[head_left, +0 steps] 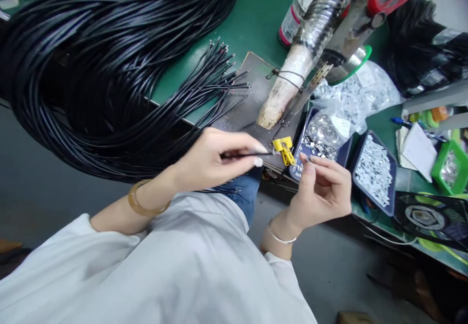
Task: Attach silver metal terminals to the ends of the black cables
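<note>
Between the thumb and fingers of my left hand (214, 158) is a black cable (243, 155), its stripped end pointing right. That end reaches a yellow clip (284, 149) at the bench edge; whether they touch I cannot tell. My right hand (321, 187) pinches a tiny metallic piece (308, 159), too small to name, just right of the clip. Beneath those fingertips, a blue tray (343, 153) contains small shiny metal parts (321, 149) and a clear plastic bag. Beyond my left hand lies a large bundle of black cables (120, 70), with loose ends fanned toward the clip.
A taped duct hose (287, 80) slants down over the bench. Behind it stands a jar (292, 19). On the right are a second tray (373, 170) of pale small parts, a green bin (451, 165), paper notes (419, 151) and a black fan (427, 217).
</note>
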The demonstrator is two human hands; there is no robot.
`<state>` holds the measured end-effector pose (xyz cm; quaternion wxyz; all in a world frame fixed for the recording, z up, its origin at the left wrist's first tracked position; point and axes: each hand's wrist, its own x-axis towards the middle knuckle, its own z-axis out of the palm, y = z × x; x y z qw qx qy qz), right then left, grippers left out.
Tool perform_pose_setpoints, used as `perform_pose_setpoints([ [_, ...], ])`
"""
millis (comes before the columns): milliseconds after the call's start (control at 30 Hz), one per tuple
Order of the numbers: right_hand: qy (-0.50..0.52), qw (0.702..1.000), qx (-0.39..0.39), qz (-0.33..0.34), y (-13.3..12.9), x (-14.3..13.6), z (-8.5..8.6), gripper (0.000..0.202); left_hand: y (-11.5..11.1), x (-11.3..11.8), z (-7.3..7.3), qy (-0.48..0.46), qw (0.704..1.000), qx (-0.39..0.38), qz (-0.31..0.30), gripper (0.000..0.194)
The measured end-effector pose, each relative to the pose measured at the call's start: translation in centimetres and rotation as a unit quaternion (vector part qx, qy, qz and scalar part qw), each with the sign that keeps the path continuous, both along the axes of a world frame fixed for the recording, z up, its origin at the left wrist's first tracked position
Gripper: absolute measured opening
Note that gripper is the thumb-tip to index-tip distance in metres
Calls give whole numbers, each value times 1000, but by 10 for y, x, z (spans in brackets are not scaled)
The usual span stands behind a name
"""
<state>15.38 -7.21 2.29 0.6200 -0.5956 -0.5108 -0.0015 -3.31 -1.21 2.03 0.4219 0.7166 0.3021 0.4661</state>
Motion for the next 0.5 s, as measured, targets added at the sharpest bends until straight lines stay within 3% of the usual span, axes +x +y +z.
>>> perform_pose_setpoints([
  [33, -5, 1000, -5, 12, 1, -3, -2, 7, -2, 8, 2, -28, 992, -93, -83, 8],
  [100, -1, 999, -26, 35, 2, -6, -5, 6, -4, 23, -2, -96, 945, -267, -162, 13],
  [200, 25, 995, -72, 71, 2, -5, -12, 6, -4, 39, -19, -206, 867, -425, -159, 17],
  [300, 65, 985, -107, 118, 3, -2, -20, 5, -6, 46, -30, -230, 854, -447, -130, 17],
  [500, 83, 976, -119, 165, 8, -1, -28, 6, -11, 50, -30, -215, 908, -353, -72, 11],
])
